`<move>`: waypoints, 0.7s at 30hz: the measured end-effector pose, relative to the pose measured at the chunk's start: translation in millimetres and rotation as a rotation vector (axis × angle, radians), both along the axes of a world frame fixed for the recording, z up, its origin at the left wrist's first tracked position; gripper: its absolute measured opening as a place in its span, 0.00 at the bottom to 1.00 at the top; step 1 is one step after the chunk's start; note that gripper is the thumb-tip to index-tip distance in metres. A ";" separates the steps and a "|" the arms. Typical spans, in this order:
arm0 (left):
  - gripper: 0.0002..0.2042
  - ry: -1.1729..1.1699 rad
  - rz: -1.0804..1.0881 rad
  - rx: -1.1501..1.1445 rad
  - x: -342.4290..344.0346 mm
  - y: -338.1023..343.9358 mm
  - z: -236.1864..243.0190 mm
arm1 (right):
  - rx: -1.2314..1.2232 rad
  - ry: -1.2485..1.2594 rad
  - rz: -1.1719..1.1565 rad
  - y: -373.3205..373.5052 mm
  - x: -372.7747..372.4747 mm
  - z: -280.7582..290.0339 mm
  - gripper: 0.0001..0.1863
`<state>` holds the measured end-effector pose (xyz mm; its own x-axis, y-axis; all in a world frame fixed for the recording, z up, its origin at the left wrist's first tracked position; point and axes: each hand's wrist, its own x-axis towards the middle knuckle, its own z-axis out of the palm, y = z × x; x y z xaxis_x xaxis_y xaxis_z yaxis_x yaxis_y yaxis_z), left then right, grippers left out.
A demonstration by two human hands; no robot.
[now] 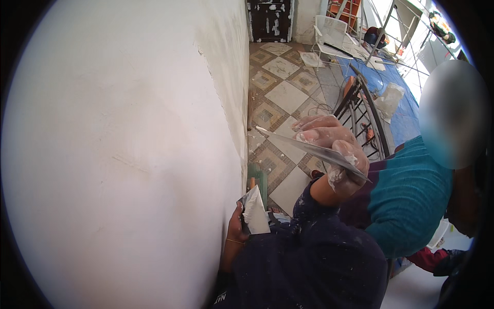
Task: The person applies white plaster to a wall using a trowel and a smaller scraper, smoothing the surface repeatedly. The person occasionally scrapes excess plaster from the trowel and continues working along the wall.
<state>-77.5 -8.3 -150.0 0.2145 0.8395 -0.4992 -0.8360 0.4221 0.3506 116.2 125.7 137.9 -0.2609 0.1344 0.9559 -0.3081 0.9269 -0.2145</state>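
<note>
My right hand (339,149), smeared with white filler, grips a thin flat metal spreading blade (314,150), raised over the tiled floor beside the wall. My left hand (235,222), lower down close to the wall, holds a second flat blade (256,213) with a layer of white paste on it. The white wall (118,144) fills the left side, smooth in most of its area, with a rougher, stained band along its right part.
A co-worker in a teal shirt (406,195) is close on my right, beside a black metal railing (381,129). Behind are blue sheeting (404,113), a white chair (332,31), scaffolding (386,36), a crouching person (374,37), patterned tiles (285,90) and a dark door (270,20).
</note>
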 end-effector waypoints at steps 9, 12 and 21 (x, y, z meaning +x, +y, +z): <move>0.25 0.049 -0.042 -0.023 5.7 1.4 7.7 | -0.041 -0.288 0.276 4.6 11.2 -12.0 0.26; 0.25 0.111 -0.053 -0.053 3.6 -1.2 10.0 | -0.033 -0.269 0.240 10.2 6.4 -25.2 0.26; 0.23 -0.096 0.236 0.113 16.6 14.3 68.2 | -1.147 -0.020 0.246 -8.6 23.2 -76.9 0.22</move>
